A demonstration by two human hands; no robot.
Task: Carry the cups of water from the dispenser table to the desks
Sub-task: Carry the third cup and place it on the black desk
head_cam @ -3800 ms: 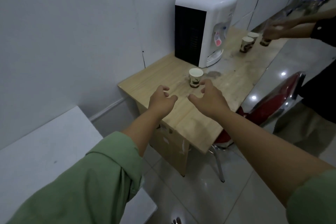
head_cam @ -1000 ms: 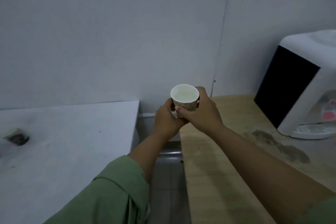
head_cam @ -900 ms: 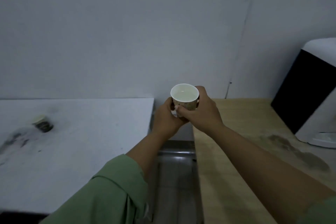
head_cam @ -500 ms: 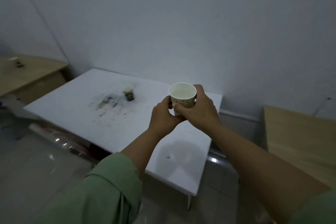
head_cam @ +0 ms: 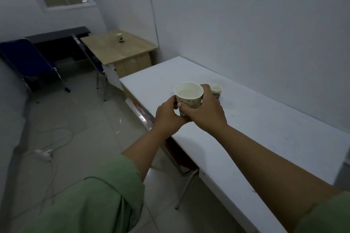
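Cup point(head_cam: 188, 96) upright, clasped between left hand point(head_cam: 167, 117) and right hand point(head_cam: 205, 112) grips.

Down to my left, a white power strip point(head_cam: 44, 154) and cord lie on the floor; blue chair point(head_cam: 28, 62) beyond.

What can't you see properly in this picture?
All in the head view:
- Second cup on the white table: its lower part is hidden behind the right hand.
- Held cup: its base is covered by the left hand and the right hand.
- Far cup on the wooden desk: too small to tell whether it holds water.
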